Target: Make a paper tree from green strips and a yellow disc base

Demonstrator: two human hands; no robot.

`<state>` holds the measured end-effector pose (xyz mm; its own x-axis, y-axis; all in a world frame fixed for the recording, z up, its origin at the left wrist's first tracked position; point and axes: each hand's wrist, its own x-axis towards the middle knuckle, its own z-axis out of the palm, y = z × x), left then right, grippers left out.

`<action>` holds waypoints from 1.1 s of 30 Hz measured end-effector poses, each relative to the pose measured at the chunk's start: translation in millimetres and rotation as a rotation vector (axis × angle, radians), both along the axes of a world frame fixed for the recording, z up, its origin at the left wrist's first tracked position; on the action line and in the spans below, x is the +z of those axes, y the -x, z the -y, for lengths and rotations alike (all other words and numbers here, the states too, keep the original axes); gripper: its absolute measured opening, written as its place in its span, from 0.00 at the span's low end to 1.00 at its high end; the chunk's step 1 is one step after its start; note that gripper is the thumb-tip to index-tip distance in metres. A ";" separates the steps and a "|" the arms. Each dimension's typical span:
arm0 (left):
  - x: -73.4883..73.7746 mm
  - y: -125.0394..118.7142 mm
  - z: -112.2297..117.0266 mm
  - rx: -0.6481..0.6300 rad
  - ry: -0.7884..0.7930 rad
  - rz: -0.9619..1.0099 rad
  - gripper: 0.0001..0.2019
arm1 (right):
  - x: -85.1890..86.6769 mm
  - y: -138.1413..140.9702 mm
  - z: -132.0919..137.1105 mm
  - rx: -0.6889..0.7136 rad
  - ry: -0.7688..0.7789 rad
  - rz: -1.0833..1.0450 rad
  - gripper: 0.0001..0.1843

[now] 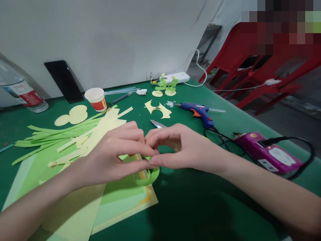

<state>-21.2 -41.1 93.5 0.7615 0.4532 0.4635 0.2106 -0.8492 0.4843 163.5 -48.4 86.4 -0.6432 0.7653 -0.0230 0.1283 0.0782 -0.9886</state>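
My left hand [120,152] and my right hand [179,145] meet over the middle of the table, fingertips pinched together. Between them is a light green paper strip [152,175], its loose part curling down below my fingers. Most of the pinched part is hidden. Under my left hand and forearm lie green and pale yellow paper sheets [120,207]. A bundle of green strips [62,135] and pale yellow paper pieces [105,120] rests on them. Just beyond my right hand a pointed metal blade [157,124] shows, the rest of it covered.
Behind stand a paper cup [96,99], a phone [64,82] and a water bottle [23,88]. Two small paper plants on round bases [170,92] are near a white power strip [177,78]. Rightward lie a blue glue gun [198,110], a purple power box [271,152] and cables.
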 end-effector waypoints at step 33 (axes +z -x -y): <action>-6.0 -3.3 -0.4 0.104 -0.095 0.086 0.07 | -1.4 2.0 1.3 -0.042 -0.212 0.038 0.05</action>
<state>-17.9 -40.7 87.5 0.6682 0.4786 0.5696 0.2608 -0.8677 0.4231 161.5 -49.7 85.0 -0.6121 0.7819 0.1183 0.1725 0.2780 -0.9450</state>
